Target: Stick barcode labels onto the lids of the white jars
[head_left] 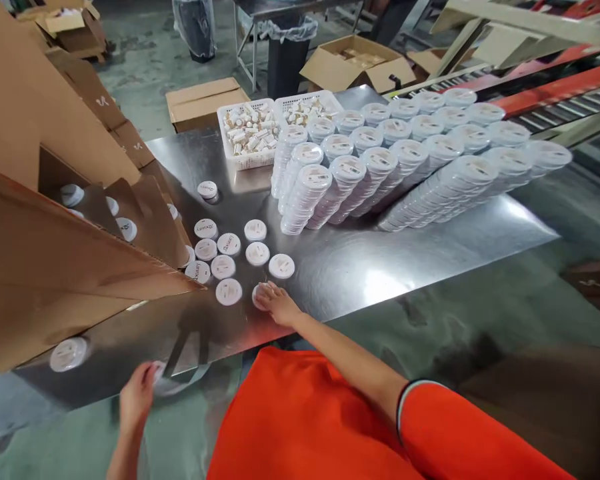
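My right hand (279, 305) reaches over the metal table (330, 287) with its fingers closed on a white round container (257, 297), partly covered by them. Low at the table's front edge, my left hand (137, 393) pinches a limp piece of clear plastic (173, 387); it is blurred, and a white patch shows at the fingertips. Loose white round containers, several with printed lids, stand between the hands and the stacks, among them one container (281, 266) just beyond my right hand. Another container (69, 354) stands alone at the left, beside the carton.
A large open carton (55, 260) with dividers and white containers inside fills the left. Tall stacks of containers (380, 163) occupy the right back of the table. Two white baskets (250, 160) hold small white-and-gold pieces. Behind are a cardboard box (207, 103) and a roller conveyor (555, 110).
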